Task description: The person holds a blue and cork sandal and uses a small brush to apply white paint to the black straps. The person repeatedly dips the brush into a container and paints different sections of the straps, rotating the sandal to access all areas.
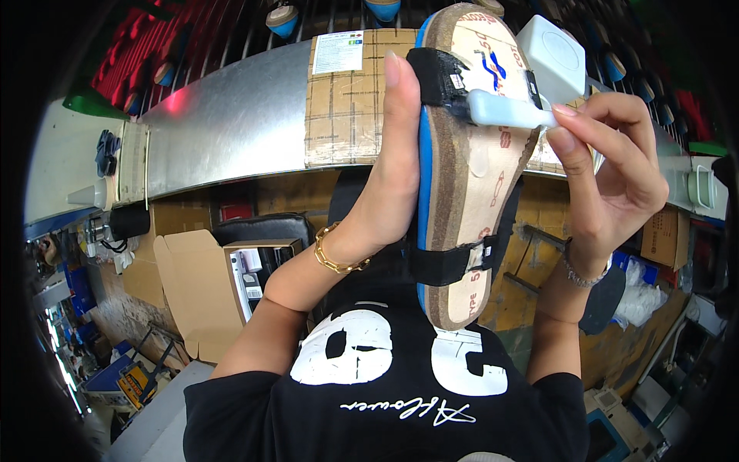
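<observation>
A long sandal footbed (481, 173) stands on end before me, its cream underside facing me over a blue shoe last (425, 165). Two black straps wrap its edges: an upper strap (433, 75) and a lower strap (443, 266). My left hand (394, 154) grips the last from the left side, thumb pointing up; its other fingers are hidden behind. Between thumb and fingertips, my right hand (616, 158) pinches a brush (508, 112) with a pale, flat handle. The brush's dark tip touches the upper strap's folded end at the left edge. A shiny wet-looking patch lies lower on the footbed.
Beyond my hands runs a metal bench (231, 108) with a cardboard sheet (342, 115) on it. A white plastic container (558, 54) stands behind the footbed. Farther off, a rack of rods carries several blue lasts (282, 21). An open carton (196, 281) sits below left.
</observation>
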{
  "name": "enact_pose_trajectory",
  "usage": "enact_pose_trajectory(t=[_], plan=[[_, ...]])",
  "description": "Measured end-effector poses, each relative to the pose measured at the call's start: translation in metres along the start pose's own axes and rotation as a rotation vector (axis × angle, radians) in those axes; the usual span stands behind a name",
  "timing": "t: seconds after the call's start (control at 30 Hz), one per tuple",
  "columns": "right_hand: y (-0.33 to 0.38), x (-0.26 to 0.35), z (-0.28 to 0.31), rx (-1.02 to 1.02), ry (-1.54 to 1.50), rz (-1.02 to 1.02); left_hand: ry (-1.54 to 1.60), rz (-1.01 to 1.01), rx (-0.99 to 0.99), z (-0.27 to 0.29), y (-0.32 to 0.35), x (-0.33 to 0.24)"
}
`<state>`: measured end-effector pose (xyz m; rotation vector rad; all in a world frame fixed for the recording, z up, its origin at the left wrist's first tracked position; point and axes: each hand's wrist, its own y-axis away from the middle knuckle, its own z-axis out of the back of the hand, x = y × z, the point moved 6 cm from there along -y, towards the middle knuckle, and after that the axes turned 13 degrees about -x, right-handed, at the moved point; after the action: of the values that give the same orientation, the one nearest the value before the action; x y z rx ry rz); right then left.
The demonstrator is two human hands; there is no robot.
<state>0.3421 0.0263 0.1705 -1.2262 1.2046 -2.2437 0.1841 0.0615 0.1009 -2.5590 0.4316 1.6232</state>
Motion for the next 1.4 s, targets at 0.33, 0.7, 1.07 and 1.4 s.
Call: enact_pose_trajectory(t=[0.33,0.7,1.07,1.4], plan=[[-0.001,-0.012,0.002,0.181,-0.111,0.022,0.009,-0.015,-0.005,-0.001,-0.003,-0.002],[0.008,0.005,0.001,0.286,-0.038,0.034,0.030,-0.024,-0.029,0.015,-0.010,0.003],[0.007,0.011,-0.001,0.367,-0.013,-0.091,0.070,0.002,-0.033,0.024,-0.012,0.006],[0.011,0.016,-0.004,0.420,-0.140,-0.086,0.173,0.083,-0.013,0.025,-0.008,0.012]])
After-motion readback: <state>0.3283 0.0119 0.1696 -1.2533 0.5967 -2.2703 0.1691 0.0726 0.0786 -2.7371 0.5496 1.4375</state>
